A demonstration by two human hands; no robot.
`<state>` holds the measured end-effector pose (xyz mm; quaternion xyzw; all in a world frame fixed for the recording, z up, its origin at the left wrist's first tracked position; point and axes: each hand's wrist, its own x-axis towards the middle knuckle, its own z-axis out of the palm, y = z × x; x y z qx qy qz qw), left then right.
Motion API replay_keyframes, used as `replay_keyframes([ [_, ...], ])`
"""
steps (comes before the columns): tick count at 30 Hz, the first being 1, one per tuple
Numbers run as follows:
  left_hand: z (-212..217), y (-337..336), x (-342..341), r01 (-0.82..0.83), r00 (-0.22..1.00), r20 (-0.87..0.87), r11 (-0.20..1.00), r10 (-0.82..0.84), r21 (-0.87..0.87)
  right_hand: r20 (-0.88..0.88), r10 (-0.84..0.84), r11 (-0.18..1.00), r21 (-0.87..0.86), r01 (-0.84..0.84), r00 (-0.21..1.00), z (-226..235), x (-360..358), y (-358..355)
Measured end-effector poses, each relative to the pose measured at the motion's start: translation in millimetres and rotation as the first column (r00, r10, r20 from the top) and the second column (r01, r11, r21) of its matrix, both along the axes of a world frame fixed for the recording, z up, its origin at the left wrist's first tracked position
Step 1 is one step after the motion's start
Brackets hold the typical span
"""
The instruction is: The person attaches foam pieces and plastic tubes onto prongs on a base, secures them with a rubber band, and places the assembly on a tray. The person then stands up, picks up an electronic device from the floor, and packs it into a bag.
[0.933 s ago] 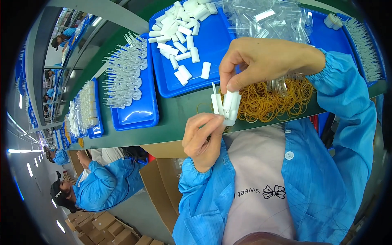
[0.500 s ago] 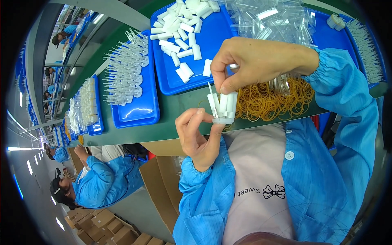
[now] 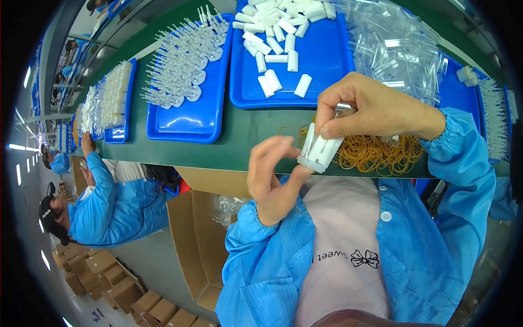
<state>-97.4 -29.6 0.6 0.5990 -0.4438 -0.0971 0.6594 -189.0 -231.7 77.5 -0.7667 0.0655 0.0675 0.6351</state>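
Factory workshop with a long green workbench (image 3: 239,152). On the left part of the bench, a shallow blue tray (image 3: 182,128) with close rows of translucent stemmed parts (image 3: 185,71); next to it, a larger blue tray (image 3: 321,43) with loose white cylinders (image 3: 272,32), mostly heaped toward the far end. Farther right, a heap of clear plastic pieces (image 3: 395,54); nearer, below the right wrist, a loose pile of amber rubber bands (image 3: 376,155) directly on the bench. Raised over the near edge of the bench, in front of the torso: a translucent round base (image 3: 311,164), tilted, carrying clustered white cylinders (image 3: 327,150). Supported at the rim by the left hand (image 3: 275,185), with thumb and one fingertip closed on the edge and remaining fingers loosely bent. Pinched at the upper end of the cluster by the right hand (image 3: 376,109), with thumb and forefinger nearly together; also visible between those digits, a glossy piece (image 3: 343,109). Cannot tell the exact contact between glossy piece and cluster. Below the bench, an open cardboard box (image 3: 182,234); farther left, a co-worker in a blue jacket (image 3: 120,207), with cartons (image 3: 103,261) behind.
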Motion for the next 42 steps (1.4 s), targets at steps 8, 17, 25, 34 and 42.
replay_keyframes([
  [8,-34,10,0,0.105,0.903,-0.427,0.99,-0.057,0.09,0.193,0.072,0.9,-0.436,0.02,0.978,-26,42,-15],
  [17,-38,15,8,-0.039,0.959,-0.272,0.991,0.073,0.125,0.06,0.256,-0.024,-0.997,0.069,0.965,-79,54,-5],
  [25,-22,15,-1,-0.123,0.984,0.144,0.987,0.107,0.108,0.276,-0.05,0.774,-0.597,0.212,0.96,-60,39,-21],
  [34,-16,9,0,-0.104,0.982,0.165,0.991,0.088,0.088,0.174,0.072,0.344,-0.929,0.14,0.982,-79,39,-20],
  [42,-16,13,3,-0.147,0.976,0.173,0.985,0.13,0.092,0.201,0.067,0.389,-0.907,0.16,0.977,-85,38,-30],
])
